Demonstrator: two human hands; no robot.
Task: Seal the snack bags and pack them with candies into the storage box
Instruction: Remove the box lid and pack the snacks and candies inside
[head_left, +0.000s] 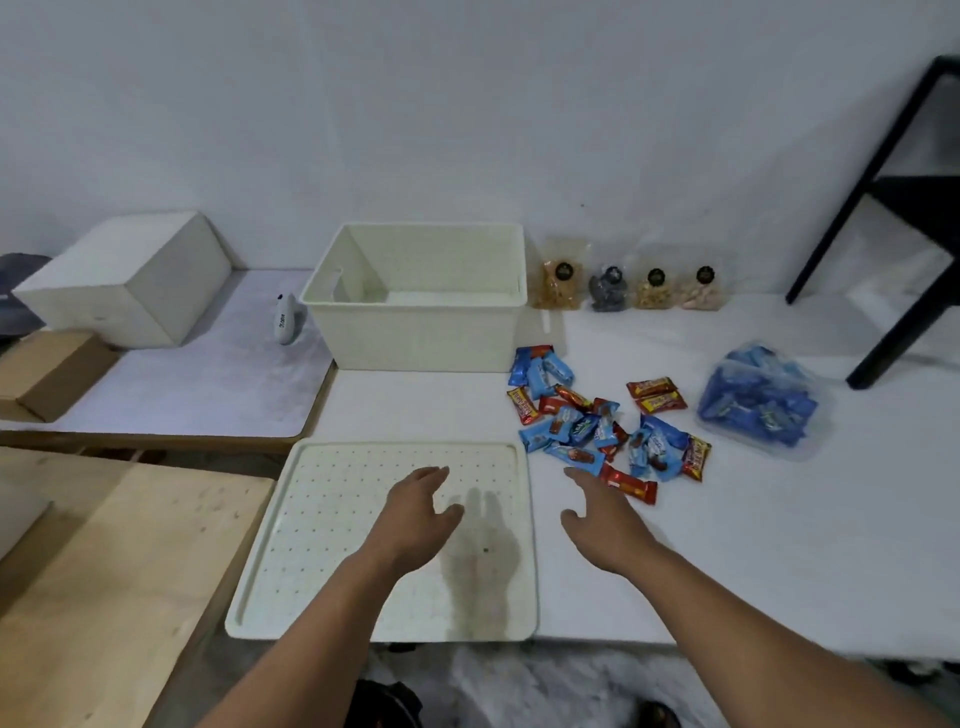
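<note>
Both hands hover empty with fingers relaxed: the left hand above the cream perforated plastic lid, the right hand just beside the scattered foil-wrapped candies on the white desk. Four clear snack bags stand against the wall, right of the open cream plastic storage box. Judged light, crinkly and slippery, the bags are best pinched at the top edge.
</note>
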